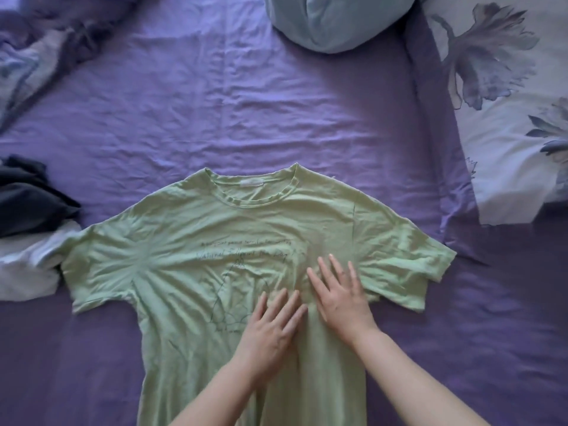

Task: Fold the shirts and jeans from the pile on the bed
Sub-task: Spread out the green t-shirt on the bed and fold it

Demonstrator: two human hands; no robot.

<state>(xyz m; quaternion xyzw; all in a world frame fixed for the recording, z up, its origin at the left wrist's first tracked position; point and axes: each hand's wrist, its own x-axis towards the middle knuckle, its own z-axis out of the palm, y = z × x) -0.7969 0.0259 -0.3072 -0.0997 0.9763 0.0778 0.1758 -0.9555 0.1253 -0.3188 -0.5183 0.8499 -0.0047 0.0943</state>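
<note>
- Currently the green T-shirt lies spread face-up on the purple bed sheet, collar pointing away from the person, both short sleeves out to the sides, hem running off the bottom edge of view.
- Fabric is wrinkled; creases radiate from a spot on its left chest area. Dark printed text and a line drawing sit mid-chest; text is too blurred to read.
- Left hand: flat on the shirt, fingers straight and slightly spread, palm down, over the lower part of the print. Grips nothing.
- Right hand: flat on the shirt just beside the left hand, fingers straight and fanned, tips toward the right sleeve's armpit. Grips nothing.
- Both forearms enter from the bottom edge, bare.
- Remaining pile: dark garment on top of a white garment at the left edge, the white one touching the shirt's left sleeve.
- Pale blue pillow at the top centre, well apart from the shirt.
- Floral duvet along the right edge; a bunched piece of similar bedding at top left.
</note>
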